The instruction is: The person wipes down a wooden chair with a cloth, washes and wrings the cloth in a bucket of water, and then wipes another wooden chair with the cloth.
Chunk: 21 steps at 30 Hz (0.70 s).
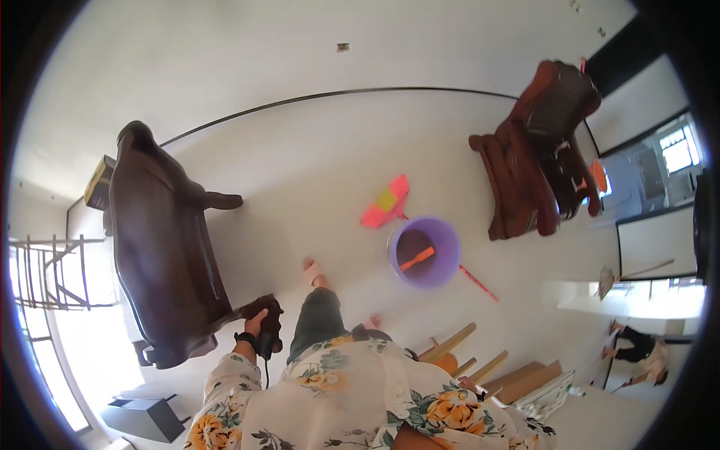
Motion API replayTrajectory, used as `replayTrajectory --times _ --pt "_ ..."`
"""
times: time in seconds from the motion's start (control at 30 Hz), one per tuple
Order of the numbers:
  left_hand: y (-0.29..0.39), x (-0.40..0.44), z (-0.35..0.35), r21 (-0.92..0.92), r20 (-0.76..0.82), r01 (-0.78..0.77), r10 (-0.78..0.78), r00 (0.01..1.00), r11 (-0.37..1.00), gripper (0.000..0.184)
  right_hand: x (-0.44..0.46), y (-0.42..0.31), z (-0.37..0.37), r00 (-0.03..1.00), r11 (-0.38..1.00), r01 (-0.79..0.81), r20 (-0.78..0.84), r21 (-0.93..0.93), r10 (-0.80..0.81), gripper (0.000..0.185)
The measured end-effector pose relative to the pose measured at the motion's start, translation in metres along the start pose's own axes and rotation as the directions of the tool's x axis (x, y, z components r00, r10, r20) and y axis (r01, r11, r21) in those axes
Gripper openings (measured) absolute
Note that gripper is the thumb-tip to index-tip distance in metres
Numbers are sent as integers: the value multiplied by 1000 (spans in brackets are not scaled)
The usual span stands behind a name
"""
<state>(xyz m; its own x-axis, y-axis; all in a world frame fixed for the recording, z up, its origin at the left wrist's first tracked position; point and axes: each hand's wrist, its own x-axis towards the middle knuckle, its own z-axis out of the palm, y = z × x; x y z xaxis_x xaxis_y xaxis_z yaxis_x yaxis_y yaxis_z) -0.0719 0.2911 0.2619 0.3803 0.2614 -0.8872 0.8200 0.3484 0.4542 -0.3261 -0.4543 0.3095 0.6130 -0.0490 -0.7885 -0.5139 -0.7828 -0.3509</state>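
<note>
My left hand point(256, 324), a black band on its wrist, is closed around a dark object point(268, 341) with a thin cord hanging below it. This object overlaps the front end of the dark wooden sofa point(161, 247), so where one stops and the other starts is unclear. My right hand point(466, 384) shows only as a sliver beyond the floral sleeve, near pale wooden legs point(454, 342); its fingers are hidden. Ahead on the floor stands a purple bucket point(452, 251) with brownish contents and an orange-handled tool point(417, 259) in it.
A pink and yellow broom-like head point(386, 201) lies beyond the bucket, a red stick point(478, 283) beside it. A dark wooden armchair point(536, 150) stands far right. Cardboard point(525, 381) lies lower right, a grey bin point(142, 418) lower left. Another person point(637, 352) is at far right.
</note>
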Motion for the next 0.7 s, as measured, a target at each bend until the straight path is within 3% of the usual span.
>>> replayTrajectory --times 0.03,0.1,0.17,0.27,0.33,0.37,0.43,0.5,0.57,0.67,0.7 --pt "3 -3 7 -7 -3 -18 18 1000 1000 63 13 2 -20 999 994 52 18 -92 -51 40" --pt "4 11 14 -42 -20 -67 66 998 997 64 52 20 -47 970 971 239 -47 -12 -239 35" --pt "18 17 21 -31 -53 -27 25 998 999 63 70 -10 -91 970 970 238 -53 43 -235 35" --pt "47 24 30 -108 -27 -81 78 997 991 64 111 -135 -170 997 981 -51 -39 188 59 31" --pt "61 31 27 -173 -23 -94 91 996 980 64 145 -193 -197 956 881 -252 -37 402 290 30" --pt "64 40 25 -202 -39 -75 68 997 976 64 177 -196 -213 998 974 -53 -10 220 57 31" --pt "69 54 18 -302 -49 -57 44 998 952 63 222 -228 -237 984 986 167 66 13 -168 32" --pt "79 48 14 -403 -63 -108 90 994 909 62 262 -309 -269 1000 997 15 24 78 -17 32" --pt "96 24 10 -507 -60 -74 50 997 859 63 283 -397 -287 956 919 -279 -4 277 292 31" --pt "64 35 -1 -583 -132 -125 58 990 803 63 338 -478 -314 965 951 -256 -8 176 262 53" --pt "53 34 -2 -562 -199 -74 -48 979 824 69 365 -496 -320 973 964 -230 42 135 226 54"
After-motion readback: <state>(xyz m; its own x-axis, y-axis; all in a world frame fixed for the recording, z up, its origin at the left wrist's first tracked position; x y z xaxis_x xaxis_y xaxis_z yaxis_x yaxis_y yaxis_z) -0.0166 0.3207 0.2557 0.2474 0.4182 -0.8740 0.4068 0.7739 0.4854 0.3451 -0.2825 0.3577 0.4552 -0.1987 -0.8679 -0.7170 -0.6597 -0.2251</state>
